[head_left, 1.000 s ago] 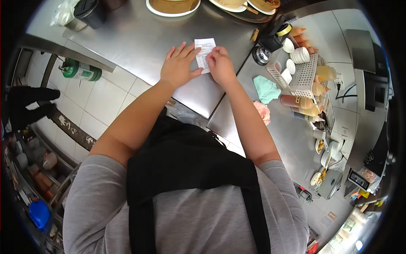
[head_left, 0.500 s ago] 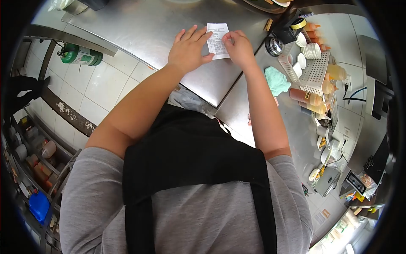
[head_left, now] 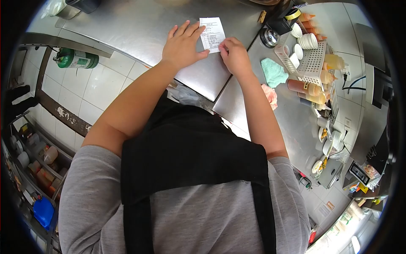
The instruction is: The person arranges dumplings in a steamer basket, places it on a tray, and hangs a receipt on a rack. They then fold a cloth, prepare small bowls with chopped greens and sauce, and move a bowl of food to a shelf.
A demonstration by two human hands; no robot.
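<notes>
A printed paper receipt (head_left: 212, 31) lies on the steel counter (head_left: 139, 29). My left hand (head_left: 180, 45) rests flat to its left, fingers spread, with the index fingertip on the receipt's left edge. The thumb of that hand reaches toward the paper's lower edge. At the lower right corner, my right hand (head_left: 235, 56) has its fingers curled and pinched together against the paper.
On the right, a green cloth (head_left: 274, 72) and a pink cloth (head_left: 270, 96) lie near a white perforated basket (head_left: 312, 67) of cups. Sauce bottles (head_left: 304, 87) lie beyond. A green gas cylinder (head_left: 76, 58) is on the left; a metal pan (head_left: 67, 10) stands at the far left.
My right hand has slid down the receipt's right edge to its lower corner. My left hand stays spread beside the paper. The whole view has shifted slightly, showing more of the pink cloth.
</notes>
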